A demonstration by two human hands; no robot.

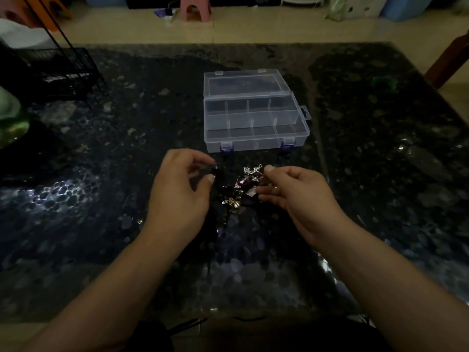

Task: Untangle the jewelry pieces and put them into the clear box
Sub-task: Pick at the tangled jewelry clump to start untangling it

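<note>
both forearms reach in from the bottom edge over a dark speckled stone table (pixel 380 123), the hands meeting near the middle just this side of the clear box (pixel 256 123). the left hand (pixel 177 194) is turned palm-inward, its fingers curled, thumb and forefinger drawn close together at a dark bit at the left edge of the jewelry tangle (pixel 241 189); in the dim light it is hard to tell whether they actually pinch it. the right hand (pixel 291 191) lies palm-inward too, thumb raised toward a small silver cross charm (pixel 251 170), the curled fingers closed on strands at the tangle's right side.

the tangle sits between the two hands, touching or nearly touching both sets of fingertips. it shows silver pieces, reddish-brown stones and a gold-toned bit at its near end; dark cords trail from it toward the person and blend into the tabletop, so their run cannot be followed.

the clear box stands open just beyond the hands, lid tipped back flat behind it, its dividers forming two rows of compartments, with blue latches on the near wall. no jewelry shows inside it.

a black wire rack (pixel 63 72) sits at the far left, partly cut off; a green blurred object (pixel 10 115) lies at the left edge, and a pink stool (pixel 195 8) stands on the floor beyond the table.
</note>
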